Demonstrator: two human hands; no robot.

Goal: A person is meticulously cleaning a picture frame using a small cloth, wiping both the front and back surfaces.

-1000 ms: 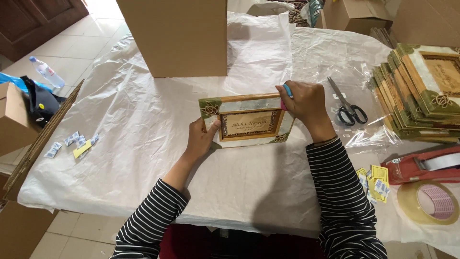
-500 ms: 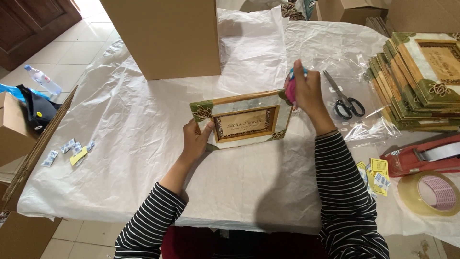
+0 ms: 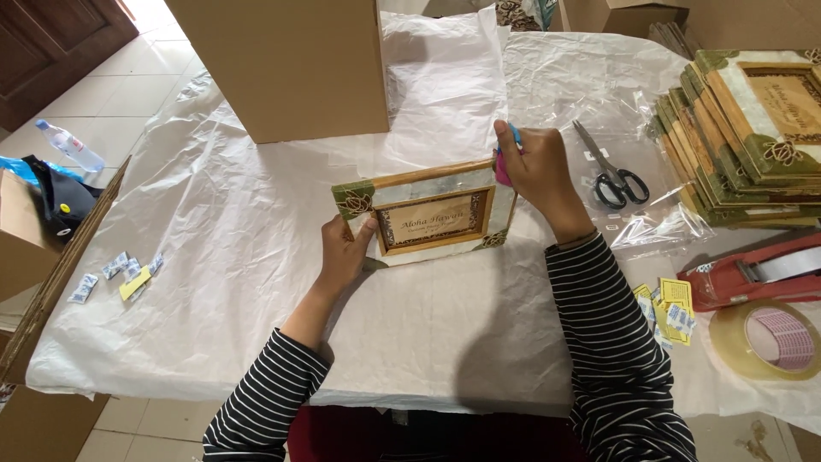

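A small wooden picture frame (image 3: 428, 218) with green corner ornaments and a pale border is held tilted above the table. My left hand (image 3: 345, 252) grips its lower left edge. My right hand (image 3: 534, 175) is at the frame's upper right corner, fingers closed on a small pink and blue object (image 3: 506, 158) pressed against the frame's edge. White crinkled paper (image 3: 256, 257) covers the table under both hands.
A large cardboard box (image 3: 282, 64) stands at the back. Scissors (image 3: 609, 171) lie on clear plastic to the right. A stack of similar frames (image 3: 744, 145) sits far right, with a red tape dispenser (image 3: 753, 274) and tape roll (image 3: 770, 338). Small packets (image 3: 120, 274) lie left.
The frame has been lifted and shifted slightly toward the back. My right hand moved up along its right edge to the upper corner with the pink and blue object.
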